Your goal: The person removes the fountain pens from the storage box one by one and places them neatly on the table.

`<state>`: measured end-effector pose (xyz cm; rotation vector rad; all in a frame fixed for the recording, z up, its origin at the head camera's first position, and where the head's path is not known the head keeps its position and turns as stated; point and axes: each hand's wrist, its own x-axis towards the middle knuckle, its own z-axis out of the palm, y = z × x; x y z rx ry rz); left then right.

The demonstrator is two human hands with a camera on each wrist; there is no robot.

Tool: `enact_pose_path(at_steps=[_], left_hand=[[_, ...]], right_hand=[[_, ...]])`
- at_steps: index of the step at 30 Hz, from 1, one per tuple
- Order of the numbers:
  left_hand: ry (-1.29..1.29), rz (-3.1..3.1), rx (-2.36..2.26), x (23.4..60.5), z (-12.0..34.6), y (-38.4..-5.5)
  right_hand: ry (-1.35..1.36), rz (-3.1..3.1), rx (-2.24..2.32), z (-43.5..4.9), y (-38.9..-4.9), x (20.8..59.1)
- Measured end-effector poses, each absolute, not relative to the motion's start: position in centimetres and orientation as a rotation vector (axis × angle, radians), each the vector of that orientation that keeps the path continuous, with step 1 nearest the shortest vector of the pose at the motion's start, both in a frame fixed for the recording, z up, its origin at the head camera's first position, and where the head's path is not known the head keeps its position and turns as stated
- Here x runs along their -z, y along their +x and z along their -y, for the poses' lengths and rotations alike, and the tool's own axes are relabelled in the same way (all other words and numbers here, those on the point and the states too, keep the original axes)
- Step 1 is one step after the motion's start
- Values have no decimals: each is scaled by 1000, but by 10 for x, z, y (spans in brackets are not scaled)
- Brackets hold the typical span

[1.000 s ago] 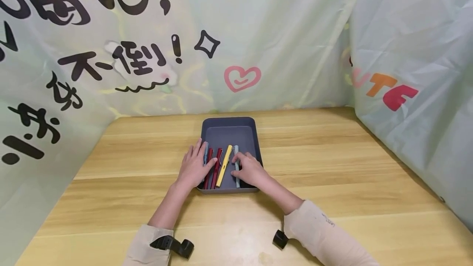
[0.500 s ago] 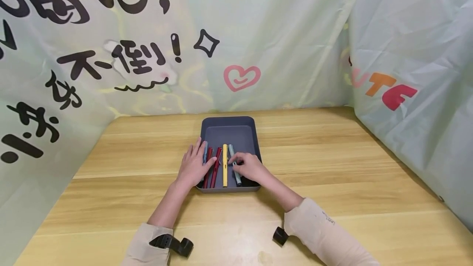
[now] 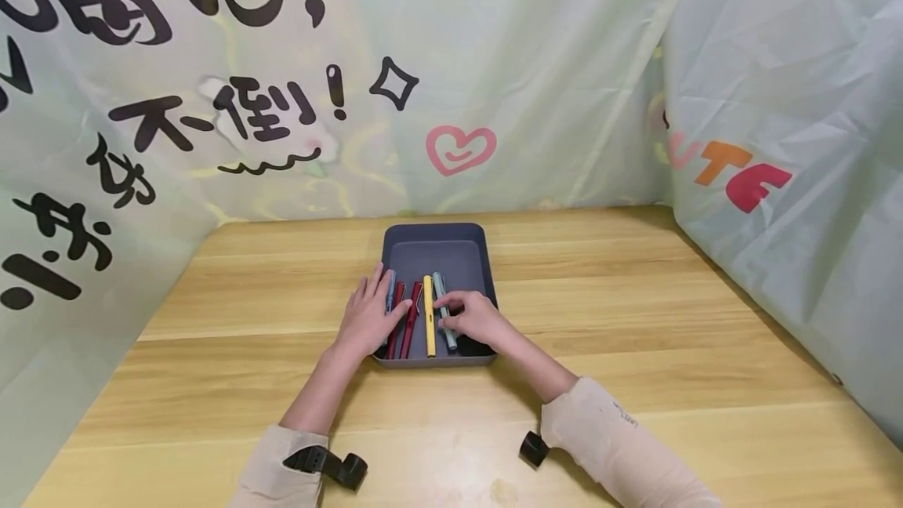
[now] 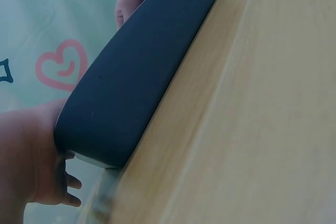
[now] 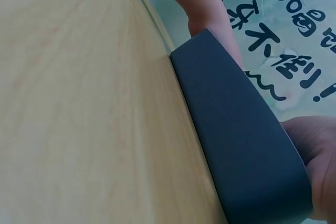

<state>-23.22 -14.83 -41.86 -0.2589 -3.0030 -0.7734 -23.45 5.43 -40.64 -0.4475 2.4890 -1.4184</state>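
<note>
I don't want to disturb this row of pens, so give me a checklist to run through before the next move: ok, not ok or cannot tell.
1. Tray flat on the table: ok.
2. Yellow pen and red pens inside it: ok.
3. Right hand at the pale blue pen: ok.
4. Firm hold on that pen: cannot tell.
5. Darker blue pen fully in view: not ok, left hand covers part.
6. Pens parallel: not ok, the pale blue one slants against the red ones.
</note>
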Motion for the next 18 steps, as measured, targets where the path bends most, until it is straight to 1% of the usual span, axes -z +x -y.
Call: enact_pose_path(at_steps=[10, 18], left_hand=[[-268, 2996, 773, 420, 148, -234], [-273, 3002, 780, 418, 149, -233]], right_hand=[[-414, -2466, 1459, -55, -235, 404], [-453, -2478, 1451, -54, -233, 402]])
